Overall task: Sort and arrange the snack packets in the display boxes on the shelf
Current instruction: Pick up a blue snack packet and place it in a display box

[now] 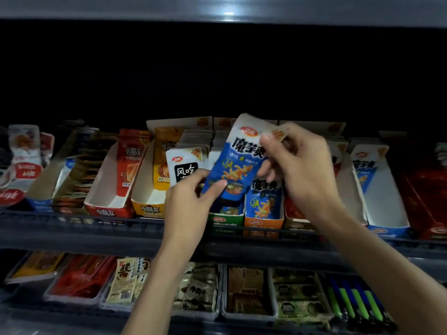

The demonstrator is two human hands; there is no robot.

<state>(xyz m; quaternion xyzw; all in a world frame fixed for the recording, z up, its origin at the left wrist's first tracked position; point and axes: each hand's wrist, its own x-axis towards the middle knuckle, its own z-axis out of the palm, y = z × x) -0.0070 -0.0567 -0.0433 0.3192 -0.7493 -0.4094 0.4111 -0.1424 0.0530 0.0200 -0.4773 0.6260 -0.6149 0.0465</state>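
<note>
A blue and white snack packet (238, 163) is held tilted above the middle display boxes. My right hand (300, 165) pinches its top right corner, and my left hand (191, 199) grips its lower left edge with thumb on the front. Below it stand a green-fronted box (226, 221) and an orange-fronted box (263, 222) holding a matching blue packet (264, 201). A white packet with a black label (183, 168) stands just left of the held packet, partly behind my left hand.
Red (108, 209) and yellow (147, 209) boxes stand to the left, a blue-fronted box (384, 228) and a red box (425, 209) to the right. A dark shelf rail (96, 226) runs along the front. The lower shelf holds trays of packets (246, 291).
</note>
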